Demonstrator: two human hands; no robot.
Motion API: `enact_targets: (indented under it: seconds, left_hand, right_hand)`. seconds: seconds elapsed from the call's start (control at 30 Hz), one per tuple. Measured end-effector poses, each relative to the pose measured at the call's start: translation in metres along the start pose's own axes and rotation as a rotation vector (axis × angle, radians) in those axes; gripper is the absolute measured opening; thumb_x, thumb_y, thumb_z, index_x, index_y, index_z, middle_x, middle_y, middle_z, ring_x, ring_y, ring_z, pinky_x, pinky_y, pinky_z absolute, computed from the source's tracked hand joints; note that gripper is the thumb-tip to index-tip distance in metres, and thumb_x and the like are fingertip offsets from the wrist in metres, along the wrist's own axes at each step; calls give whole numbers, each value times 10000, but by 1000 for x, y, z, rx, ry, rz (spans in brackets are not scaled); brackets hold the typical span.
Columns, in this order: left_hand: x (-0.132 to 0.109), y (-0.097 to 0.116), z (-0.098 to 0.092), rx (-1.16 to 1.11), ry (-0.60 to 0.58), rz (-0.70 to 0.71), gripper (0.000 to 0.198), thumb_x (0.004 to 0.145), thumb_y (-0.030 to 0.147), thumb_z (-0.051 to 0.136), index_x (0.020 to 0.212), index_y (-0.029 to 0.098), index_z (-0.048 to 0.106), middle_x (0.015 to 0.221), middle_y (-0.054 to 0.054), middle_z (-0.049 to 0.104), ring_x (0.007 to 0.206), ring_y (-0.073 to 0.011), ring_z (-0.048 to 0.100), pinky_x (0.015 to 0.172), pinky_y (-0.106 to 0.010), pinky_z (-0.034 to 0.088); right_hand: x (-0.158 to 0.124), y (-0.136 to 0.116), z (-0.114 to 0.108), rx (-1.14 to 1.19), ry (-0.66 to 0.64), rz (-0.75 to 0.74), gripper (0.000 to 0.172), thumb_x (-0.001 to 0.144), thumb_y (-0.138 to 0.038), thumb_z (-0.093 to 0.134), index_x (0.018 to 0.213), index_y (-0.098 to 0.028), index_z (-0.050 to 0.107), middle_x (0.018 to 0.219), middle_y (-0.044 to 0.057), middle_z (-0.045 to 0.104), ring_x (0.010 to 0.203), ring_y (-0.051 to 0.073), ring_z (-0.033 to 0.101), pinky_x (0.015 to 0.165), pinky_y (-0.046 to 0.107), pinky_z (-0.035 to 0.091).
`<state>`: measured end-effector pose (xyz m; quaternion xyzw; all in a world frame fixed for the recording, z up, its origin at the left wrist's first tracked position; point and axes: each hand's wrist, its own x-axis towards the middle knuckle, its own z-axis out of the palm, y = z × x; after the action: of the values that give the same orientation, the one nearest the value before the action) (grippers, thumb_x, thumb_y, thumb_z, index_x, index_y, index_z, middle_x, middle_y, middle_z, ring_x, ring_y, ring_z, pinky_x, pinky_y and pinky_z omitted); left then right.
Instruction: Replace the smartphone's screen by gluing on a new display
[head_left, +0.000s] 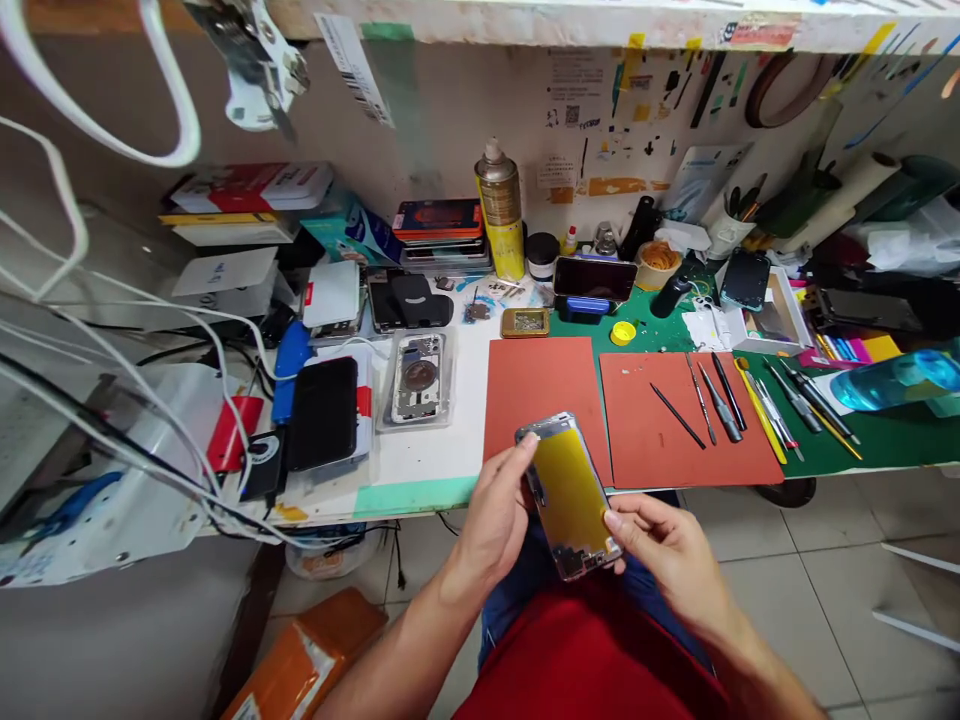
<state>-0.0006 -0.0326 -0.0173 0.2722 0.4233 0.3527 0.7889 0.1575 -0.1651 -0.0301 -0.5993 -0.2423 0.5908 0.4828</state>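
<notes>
A phone screen assembly [568, 490], its yellow-gold back facing up, is held tilted over my lap, just off the table's front edge. My left hand [499, 510] grips its upper left edge, thumb on top and the fingers hidden beneath. At the lower right corner my right hand [660, 540] pinches the panel between thumb and fingers. Just beyond it lies a reddish-brown mat [541, 385]. To the right, a second mat [637, 440] carries a thin black stick [677, 415] and several slim tools, among them a grey-handled one [721, 405].
An opened phone body [418, 378] sits in a clear tray on the left. Nearby lies a black-screened phone [324, 412]. Along the back stand a spray can [500, 210] and a propped phone [595, 278]. White cables [217, 440] hang at left; a water bottle [896, 380] lies far right.
</notes>
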Motion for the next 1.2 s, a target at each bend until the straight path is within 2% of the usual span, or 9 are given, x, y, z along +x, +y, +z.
enact_targets:
  seconds: [0.07, 0.2, 0.33, 0.47, 0.57, 0.67, 0.8, 0.97, 1.2]
  left_hand:
    - [6, 5, -9, 29, -29, 3, 389, 842, 510, 857, 918, 131, 816, 821, -60, 757, 747, -167, 677, 685, -262, 564]
    - [13, 14, -24, 284, -207, -175, 374, 812, 454, 889, 963, 120, 815, 772, -49, 728, 629, -164, 645, 529, -273, 560]
    - [9, 10, -28, 317, -231, -196, 332, 792, 369, 917, 1005, 145, 797, 835, -50, 756, 692, -160, 688, 657, -276, 600]
    - [1, -1, -24, 174, -108, -94, 315, 777, 348, 935, 968, 177, 753, 922, -44, 778, 860, -176, 745, 838, -280, 604]
    - [-6, -11, -17, 78, -51, -86, 363, 761, 352, 946, 988, 191, 714, 978, -49, 784, 909, -197, 756, 851, -308, 610]
    - [-13, -22, -9, 40, -26, -87, 387, 765, 349, 946, 1007, 193, 688, 1022, -53, 780, 933, -196, 752, 851, -305, 605]
    - [-19, -35, -5, 42, -15, -93, 392, 777, 362, 940, 1009, 195, 672, 1052, -49, 768, 891, -163, 724, 766, -252, 579]
    - [-19, -37, -7, 54, -29, -93, 380, 774, 374, 945, 970, 207, 665, 1019, -24, 754, 858, -137, 692, 766, -235, 559]
    - [-11, -34, -14, 174, -37, -98, 362, 748, 439, 948, 903, 244, 685, 922, -7, 722, 828, -187, 681, 711, -273, 554]
  right_hand:
    - [7, -15, -14, -76, -66, 5, 441, 902, -638, 760, 985, -208, 809, 740, 24, 706, 637, 145, 622, 612, 292, 528]
    - [29, -48, -39, -218, -114, -10, 442, 877, -634, 783, 889, -193, 812, 756, 18, 694, 655, 125, 578, 587, 260, 458]
    - [46, -65, -47, -179, -39, -50, 457, 871, -648, 790, 879, -191, 796, 729, -1, 655, 619, 108, 531, 542, 243, 407]
    - [43, -49, -34, 108, 108, -137, 483, 945, -689, 682, 1070, -231, 768, 943, 43, 757, 797, 168, 690, 708, 301, 554]
    - [32, -25, -13, 315, 149, -196, 430, 909, -586, 786, 1151, -231, 759, 1032, 66, 789, 894, 193, 731, 850, 341, 586]
    - [27, -5, 13, 361, 171, -188, 467, 829, -478, 901, 1201, -246, 739, 1060, 52, 794, 967, 193, 740, 933, 336, 579]
    - [30, 4, 31, 361, 244, -182, 499, 797, -492, 922, 1183, -242, 727, 1042, 48, 790, 916, 191, 730, 882, 341, 595]
    - [33, 5, 26, 319, 231, -186, 509, 817, -498, 904, 1204, -233, 708, 1045, 49, 780, 890, 179, 699, 854, 326, 578]
    - [36, 1, 30, 280, 203, -173, 536, 790, -535, 910, 1180, -231, 703, 1027, 45, 777, 829, 172, 685, 825, 334, 576]
